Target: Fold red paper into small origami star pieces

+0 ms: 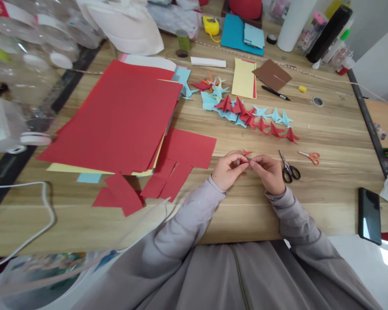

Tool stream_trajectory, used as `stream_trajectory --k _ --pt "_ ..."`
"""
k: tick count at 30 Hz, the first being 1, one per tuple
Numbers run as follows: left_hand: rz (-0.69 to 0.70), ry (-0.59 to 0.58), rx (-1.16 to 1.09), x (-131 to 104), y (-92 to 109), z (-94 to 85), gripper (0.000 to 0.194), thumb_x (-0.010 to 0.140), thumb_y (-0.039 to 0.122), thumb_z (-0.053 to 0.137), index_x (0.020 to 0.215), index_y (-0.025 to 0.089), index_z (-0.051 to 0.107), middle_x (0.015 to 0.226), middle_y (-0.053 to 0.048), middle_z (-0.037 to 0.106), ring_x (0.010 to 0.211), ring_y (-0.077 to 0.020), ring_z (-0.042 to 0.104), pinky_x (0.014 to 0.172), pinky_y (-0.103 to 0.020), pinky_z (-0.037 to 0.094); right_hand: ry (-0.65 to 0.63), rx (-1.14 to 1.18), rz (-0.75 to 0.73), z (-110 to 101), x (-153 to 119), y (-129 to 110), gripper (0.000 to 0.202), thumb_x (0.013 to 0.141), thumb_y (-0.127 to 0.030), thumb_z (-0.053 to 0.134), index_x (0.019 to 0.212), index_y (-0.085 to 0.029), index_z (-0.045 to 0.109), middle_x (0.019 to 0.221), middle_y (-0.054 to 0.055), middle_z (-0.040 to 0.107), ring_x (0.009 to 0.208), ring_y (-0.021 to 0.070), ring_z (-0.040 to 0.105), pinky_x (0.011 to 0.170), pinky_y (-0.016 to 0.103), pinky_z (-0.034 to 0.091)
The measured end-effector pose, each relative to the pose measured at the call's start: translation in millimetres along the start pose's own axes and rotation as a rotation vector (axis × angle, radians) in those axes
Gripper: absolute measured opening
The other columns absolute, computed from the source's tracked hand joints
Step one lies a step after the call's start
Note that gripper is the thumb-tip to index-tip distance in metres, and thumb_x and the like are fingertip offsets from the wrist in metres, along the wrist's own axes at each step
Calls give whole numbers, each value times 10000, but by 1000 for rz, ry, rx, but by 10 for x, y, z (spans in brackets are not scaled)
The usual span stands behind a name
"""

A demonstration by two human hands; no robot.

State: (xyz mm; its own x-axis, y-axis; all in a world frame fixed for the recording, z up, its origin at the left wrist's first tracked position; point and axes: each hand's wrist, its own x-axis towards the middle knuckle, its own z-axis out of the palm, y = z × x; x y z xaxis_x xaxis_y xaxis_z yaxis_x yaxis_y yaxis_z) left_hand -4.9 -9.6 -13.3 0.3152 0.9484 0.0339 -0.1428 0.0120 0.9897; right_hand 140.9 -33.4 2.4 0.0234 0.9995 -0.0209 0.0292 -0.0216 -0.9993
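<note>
My left hand [229, 169] and my right hand [267, 172] meet near the table's front, fingertips pinched on a small folded red paper piece [247, 153]. A pointed end of it shows above the fingers; the rest is mostly hidden. Just right of my right hand lie the black scissors [288, 168], and beyond them the orange-handled scissors [310, 157]. Behind my hands, red folded paper cranes [274, 129] and light blue ones [274, 115] lie in rows and a heap. Cut red paper pieces [190, 147] lie to the left.
A stack of large red sheets [116, 116] covers the left side. Yellow paper [242, 77], brown paper [271, 74], a black pen [276, 92] and a tape measure [211, 26] lie farther back. A phone [369, 215] rests at the right edge; clear bottles [32, 73] stand left.
</note>
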Motion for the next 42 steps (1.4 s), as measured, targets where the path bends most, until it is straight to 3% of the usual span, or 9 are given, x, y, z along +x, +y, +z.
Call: stream_trajectory --k 9,16,29,36,42 --pt "56 -12 110 -7 -4 -11 174 797 322 646 790 148 640 830 -12 507 534 -56 516 455 -200 486 -2 -193 -100 -57 -9 35 224 815 -387 622 754 -176 665 669 21 665 614 128 591 622 277 472" --pt "105 -3 176 -3 -14 2 114 822 240 596 745 155 598 795 -8 478 608 -85 506 504 -207 458 37 -389 -219 -90 0 -39 170 821 -296 595 723 -177 666 666 27 668 604 128 575 606 270 463" --pt "145 -11 276 13 72 -8 128 801 221 598 690 159 582 730 -8 499 694 -122 484 588 -233 408 -6 -330 -200 -101 7 -21 157 807 -324 637 751 -180 663 694 26 677 624 130 591 630 282 483" --pt "67 -25 145 19 28 -6 158 802 271 608 697 157 580 772 -9 478 624 -100 486 488 -212 424 50 -390 -207 -127 9 -24 179 840 -330 597 765 -180 657 694 31 671 634 140 599 646 298 485" --pt "69 -20 159 17 39 -3 144 803 255 600 700 156 578 762 3 476 598 -85 480 507 -216 398 1 -370 -238 -114 6 -34 149 815 -330 640 790 -186 674 737 32 699 656 140 620 654 289 506"
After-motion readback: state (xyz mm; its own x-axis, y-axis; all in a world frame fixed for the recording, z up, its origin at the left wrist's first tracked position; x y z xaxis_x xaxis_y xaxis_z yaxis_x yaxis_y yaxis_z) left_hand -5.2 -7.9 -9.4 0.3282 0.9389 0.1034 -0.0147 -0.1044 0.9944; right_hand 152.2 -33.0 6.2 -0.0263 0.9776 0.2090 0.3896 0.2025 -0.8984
